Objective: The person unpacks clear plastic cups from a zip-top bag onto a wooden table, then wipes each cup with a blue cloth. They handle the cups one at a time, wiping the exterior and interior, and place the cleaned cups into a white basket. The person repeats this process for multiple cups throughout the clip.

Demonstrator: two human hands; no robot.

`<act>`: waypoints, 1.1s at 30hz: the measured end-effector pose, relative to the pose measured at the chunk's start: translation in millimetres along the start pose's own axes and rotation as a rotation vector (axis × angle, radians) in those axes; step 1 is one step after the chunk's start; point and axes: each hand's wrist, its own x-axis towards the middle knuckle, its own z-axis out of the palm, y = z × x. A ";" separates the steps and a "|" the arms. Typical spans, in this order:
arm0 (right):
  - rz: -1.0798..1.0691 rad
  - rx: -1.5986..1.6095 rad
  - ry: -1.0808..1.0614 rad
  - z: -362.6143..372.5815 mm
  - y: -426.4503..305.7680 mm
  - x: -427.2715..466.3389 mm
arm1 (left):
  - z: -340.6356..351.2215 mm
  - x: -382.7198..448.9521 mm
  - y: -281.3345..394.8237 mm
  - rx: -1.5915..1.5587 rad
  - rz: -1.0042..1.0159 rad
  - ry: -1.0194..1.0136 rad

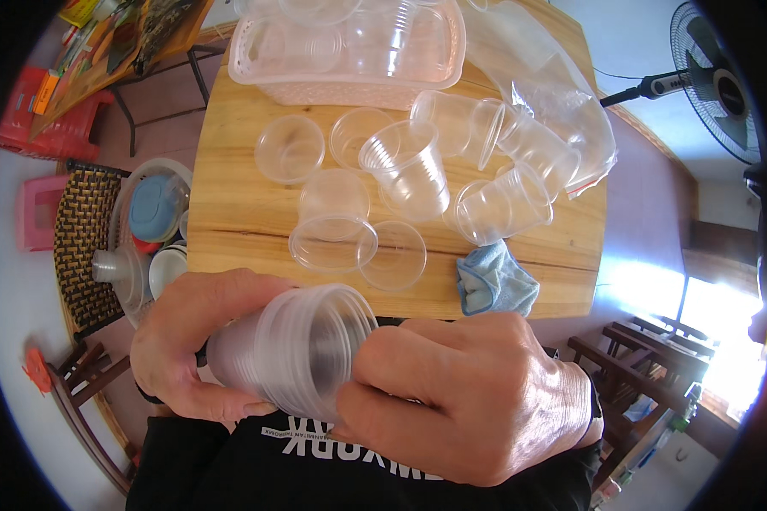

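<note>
Held above my lap is a stack of nested clear plastic cups (281,358), tilted with its mouths facing right. My left hand (185,345) wraps around the base side of the stack, thumb below. At the open end, my right hand (454,389) grips the rim with bent fingers; its fingertips are partly hidden. Beyond the hands, on a wooden table (243,243), are several loose clear cups. One cup (332,217) lies near the front edge, and another cup (409,169) leans in the middle. A folded light-blue cloth (498,281) rests at the front right.
A pink plastic basket (351,92) holding clear cups stands at the table's back. Beside it lies a clear plastic bag (550,76). To the left, a woven chair (89,236) carries a basin (185,167) of containers. A fan (722,89) stands at the right.
</note>
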 end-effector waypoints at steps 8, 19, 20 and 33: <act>0.126 0.079 0.046 -13.8 -0.7 -21.2 | -8.5 4.2 4.9 0.075 -0.098 -0.090; 0.362 0.018 0.377 -37.7 9.8 -23.2 | -16.1 8.7 9.7 0.215 -0.184 0.408; 0.403 0.029 0.411 -37.7 7.7 -25.1 | -23.0 14.1 6.1 0.311 -0.148 0.446; 0.445 -0.051 0.708 -47.1 -3.9 -59.7 | -36.5 77.5 -19.1 0.783 -0.175 0.301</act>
